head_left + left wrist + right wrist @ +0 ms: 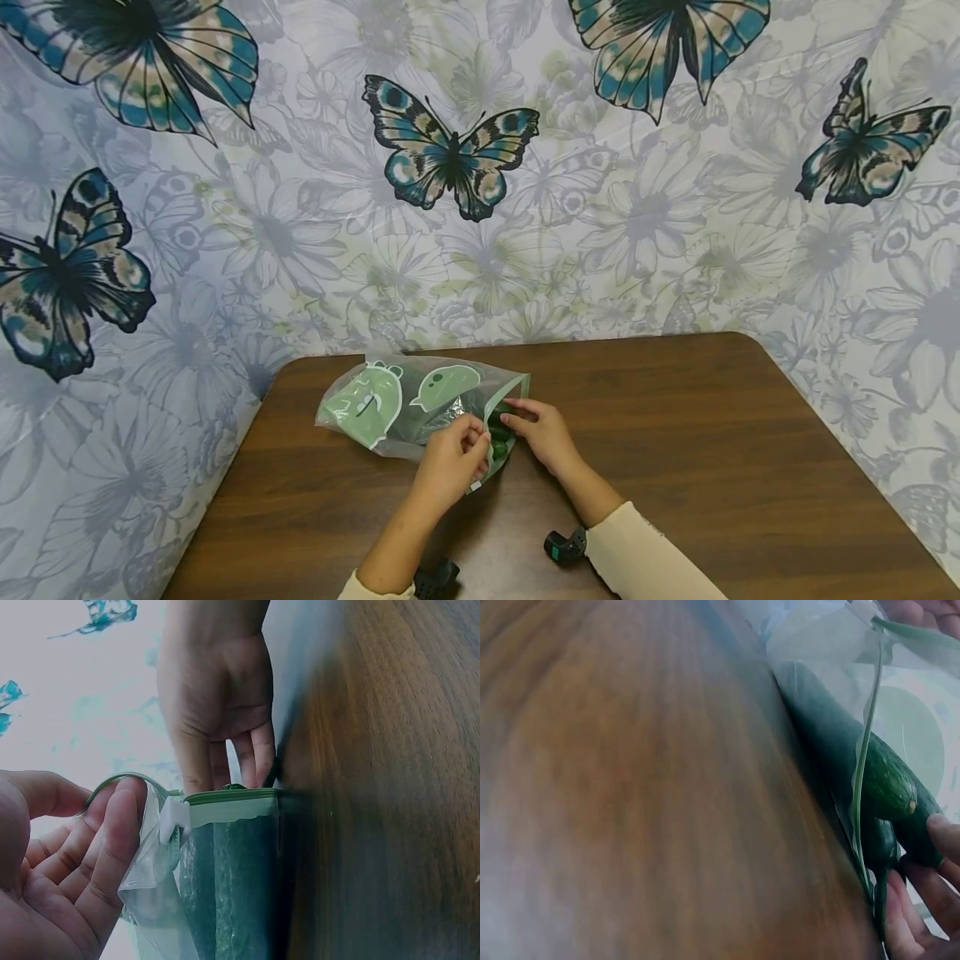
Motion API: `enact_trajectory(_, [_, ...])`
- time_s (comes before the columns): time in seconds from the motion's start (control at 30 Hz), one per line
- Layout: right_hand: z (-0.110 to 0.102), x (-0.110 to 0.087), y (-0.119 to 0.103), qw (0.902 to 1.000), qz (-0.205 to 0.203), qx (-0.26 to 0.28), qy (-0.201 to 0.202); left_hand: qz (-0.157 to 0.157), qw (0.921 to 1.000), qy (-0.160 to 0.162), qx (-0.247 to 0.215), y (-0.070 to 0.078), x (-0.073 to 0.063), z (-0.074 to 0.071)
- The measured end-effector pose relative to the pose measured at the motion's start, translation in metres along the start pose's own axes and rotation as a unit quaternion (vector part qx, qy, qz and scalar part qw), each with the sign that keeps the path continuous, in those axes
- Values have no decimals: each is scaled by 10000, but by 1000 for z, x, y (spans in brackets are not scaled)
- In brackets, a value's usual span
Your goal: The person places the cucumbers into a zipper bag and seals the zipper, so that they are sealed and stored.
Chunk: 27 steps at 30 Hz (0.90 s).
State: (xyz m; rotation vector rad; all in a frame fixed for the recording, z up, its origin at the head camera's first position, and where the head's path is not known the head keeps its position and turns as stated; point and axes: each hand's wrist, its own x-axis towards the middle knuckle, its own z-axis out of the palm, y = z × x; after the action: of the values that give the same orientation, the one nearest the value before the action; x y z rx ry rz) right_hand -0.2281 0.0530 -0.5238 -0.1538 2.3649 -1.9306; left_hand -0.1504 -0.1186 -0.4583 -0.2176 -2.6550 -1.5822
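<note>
A clear zip bag (408, 429) with green animal prints lies on its side at the table's back, its mouth turned right. My left hand (450, 462) pinches the bag's green-edged rim and lifts it, near the white slider (177, 816). Several cucumbers are inside; one cucumber (889, 780) pokes its tip out through the mouth. At that opening, my right hand (547, 435) grips the end of another cucumber (921, 834), thumb on top and fingers beneath. The far ends of the cucumbers show dimly through the plastic.
The brown wooden table (697, 442) extends to the right and in front of the bag. Behind it hangs a butterfly-patterned cloth (480, 267). A black wrist camera (566, 546) sits by the right sleeve, another (437, 577) by the left wrist.
</note>
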Motion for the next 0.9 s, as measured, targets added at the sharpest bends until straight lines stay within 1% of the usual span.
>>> enact_trajectory(0.07, [0, -1, -1, 9993, -39, -358, 71, -22, 10000, 10, 19, 0, -1, 0])
enact_trajectory(0.13, [0, 0, 0, 9985, -101, -524, 78, -44, 10000, 42, 24, 0, -1, -1])
enact_trajectory(0.2, [-1, 0, 1, 9989, -141, -446, 29, -81, 9999, 77, -22, 0, -2, -1])
enact_trajectory(0.3, [-4, -1, 2, 9995, -169, -260, 65, -151, 9997, 150, -150, 1, -2, -2])
enact_trajectory(0.4, [-9, 0, 1, 9994, -155, -93, 296, -207, 9992, 242, -260, 3, -3, -4])
enact_trajectory(0.47, [-13, 2, 0, 9985, -183, -141, 501, -206, 9991, 277, -259, 4, -3, -5])
enact_trajectory(0.53, [-17, 5, 0, 9978, -217, -213, 594, -190, 9992, 298, -201, 5, -3, -6])
enact_trajectory(0.6, [-21, 9, -1, 9973, -227, -468, 528, -166, 9994, 301, -99, 7, -3, -7])
enact_trajectory(0.67, [-23, 15, -1, 9962, -268, -743, 368, -150, 9995, 268, 4, 8, -3, -9])
enact_trajectory(0.77, [-24, 23, -1, 9947, -301, -969, 164, -99, 9998, 166, 108, 8, -3, -10])
enact_trajectory(0.9, [-26, 31, 0, 9949, -427, -888, 205, 35, 9996, -9, 274, 8, -3, -12])
